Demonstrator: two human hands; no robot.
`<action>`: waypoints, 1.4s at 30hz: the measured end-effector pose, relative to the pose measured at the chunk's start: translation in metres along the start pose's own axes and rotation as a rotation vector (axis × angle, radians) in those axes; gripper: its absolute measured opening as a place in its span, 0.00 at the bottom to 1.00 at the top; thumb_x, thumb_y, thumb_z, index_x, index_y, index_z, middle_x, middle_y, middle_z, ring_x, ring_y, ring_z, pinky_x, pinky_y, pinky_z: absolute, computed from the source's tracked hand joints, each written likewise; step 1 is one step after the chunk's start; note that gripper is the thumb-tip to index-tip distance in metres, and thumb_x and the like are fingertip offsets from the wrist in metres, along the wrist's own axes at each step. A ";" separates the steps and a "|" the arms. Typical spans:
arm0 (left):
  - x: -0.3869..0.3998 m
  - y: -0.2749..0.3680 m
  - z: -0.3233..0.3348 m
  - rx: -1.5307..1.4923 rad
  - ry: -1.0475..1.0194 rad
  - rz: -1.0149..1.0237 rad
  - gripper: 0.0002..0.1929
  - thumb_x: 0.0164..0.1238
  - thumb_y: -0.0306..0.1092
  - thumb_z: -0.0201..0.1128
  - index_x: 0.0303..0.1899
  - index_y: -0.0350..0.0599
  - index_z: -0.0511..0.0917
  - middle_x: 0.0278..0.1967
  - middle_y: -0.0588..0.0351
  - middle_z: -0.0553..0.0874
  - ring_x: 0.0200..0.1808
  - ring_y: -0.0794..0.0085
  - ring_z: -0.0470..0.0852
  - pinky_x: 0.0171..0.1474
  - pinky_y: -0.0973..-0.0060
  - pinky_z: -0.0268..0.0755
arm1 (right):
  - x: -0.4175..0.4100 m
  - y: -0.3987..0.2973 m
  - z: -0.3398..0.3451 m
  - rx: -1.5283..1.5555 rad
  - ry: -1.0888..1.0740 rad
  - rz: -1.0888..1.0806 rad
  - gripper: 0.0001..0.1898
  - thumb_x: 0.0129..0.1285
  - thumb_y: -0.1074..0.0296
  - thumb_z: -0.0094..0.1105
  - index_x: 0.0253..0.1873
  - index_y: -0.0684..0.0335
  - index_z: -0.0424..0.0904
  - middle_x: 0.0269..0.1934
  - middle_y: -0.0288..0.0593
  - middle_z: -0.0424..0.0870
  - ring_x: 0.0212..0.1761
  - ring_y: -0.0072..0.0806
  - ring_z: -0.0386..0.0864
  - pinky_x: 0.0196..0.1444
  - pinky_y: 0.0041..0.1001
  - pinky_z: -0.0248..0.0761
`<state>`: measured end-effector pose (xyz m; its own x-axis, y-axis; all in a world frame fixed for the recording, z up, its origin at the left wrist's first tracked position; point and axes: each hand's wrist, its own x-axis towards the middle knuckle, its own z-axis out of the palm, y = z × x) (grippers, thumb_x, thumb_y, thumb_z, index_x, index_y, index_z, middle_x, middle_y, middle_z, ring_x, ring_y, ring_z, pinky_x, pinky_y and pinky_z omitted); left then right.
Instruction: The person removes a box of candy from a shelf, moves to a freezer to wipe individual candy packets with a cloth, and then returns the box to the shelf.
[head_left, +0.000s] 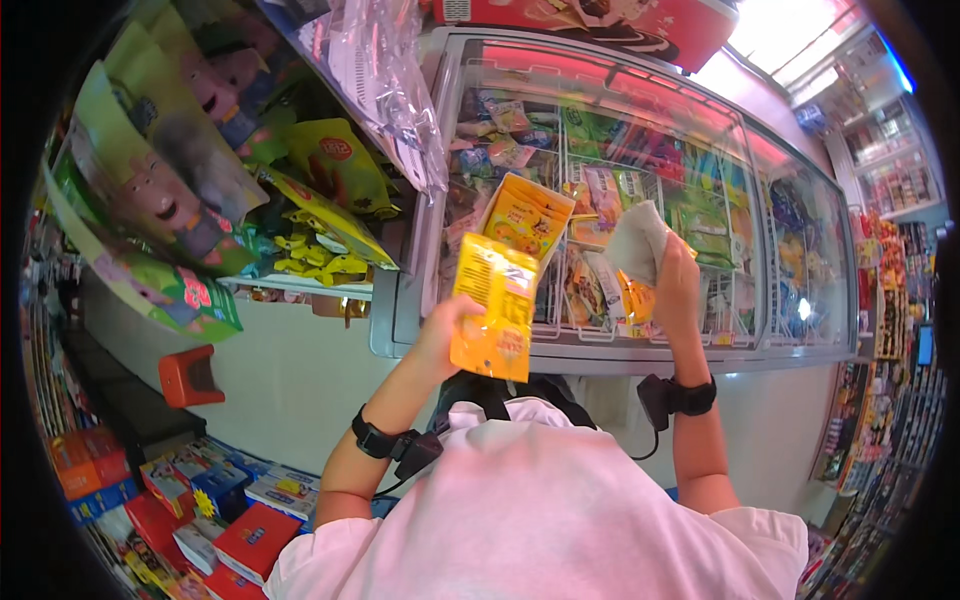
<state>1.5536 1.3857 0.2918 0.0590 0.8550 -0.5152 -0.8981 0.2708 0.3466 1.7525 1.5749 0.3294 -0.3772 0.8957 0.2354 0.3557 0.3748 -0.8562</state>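
My left hand (441, 336) holds a shiny yellow candy pouch (495, 307) by its left side, with printing on the face turned up. Just beyond the pouch, an orange-and-white carton (525, 217) with candy artwork rests over the glass top of a chest freezer (795, 351). A crumpled whitish cloth (637, 241) is gripped in my right hand (679, 277), above the right part of the same glass. A sliver of yellow shows past my right knuckles; I cannot tell what it belongs to. Under the glass, wire baskets hold wrapped frozen treats (600, 191).
At left, large cartoon-printed bags (161, 187) hang beside a shelf of yellow packs (322, 255). Clear plastic sleeves (397, 97) overhang the freezer's left end. A small orange stool (191, 376) stands on the floor near stacked boxes (255, 540). Stocked shelves (892, 337) line the right.
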 end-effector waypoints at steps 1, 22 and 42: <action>0.003 0.010 -0.002 -0.056 -0.024 0.022 0.25 0.49 0.28 0.47 0.54 0.31 0.62 0.49 0.43 0.74 0.50 0.54 0.75 0.55 0.61 0.65 | -0.004 0.003 -0.002 -0.004 0.015 0.010 0.19 0.67 0.59 0.35 0.30 0.69 0.67 0.18 0.38 0.63 0.21 0.23 0.60 0.25 0.27 0.55; 0.101 0.035 -0.019 -0.231 0.058 -0.244 0.24 0.60 0.36 0.42 0.59 0.39 0.57 0.57 0.39 0.65 0.58 0.42 0.65 0.58 0.50 0.63 | -0.062 0.015 -0.014 0.142 0.075 0.286 0.19 0.68 0.59 0.36 0.37 0.69 0.71 0.22 0.38 0.71 0.26 0.21 0.66 0.30 0.23 0.60; 0.073 0.025 0.027 -0.152 0.266 0.065 0.38 0.56 0.58 0.50 0.55 0.31 0.55 0.53 0.39 0.64 0.58 0.50 0.65 0.61 0.56 0.57 | -0.064 0.028 -0.039 0.111 0.046 0.303 0.18 0.67 0.59 0.38 0.39 0.71 0.71 0.24 0.40 0.73 0.28 0.24 0.69 0.33 0.25 0.63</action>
<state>1.5474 1.4673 0.2839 -0.0989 0.7170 -0.6900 -0.9523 0.1330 0.2746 1.8200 1.5377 0.3084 -0.2287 0.9733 -0.0197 0.3496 0.0632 -0.9348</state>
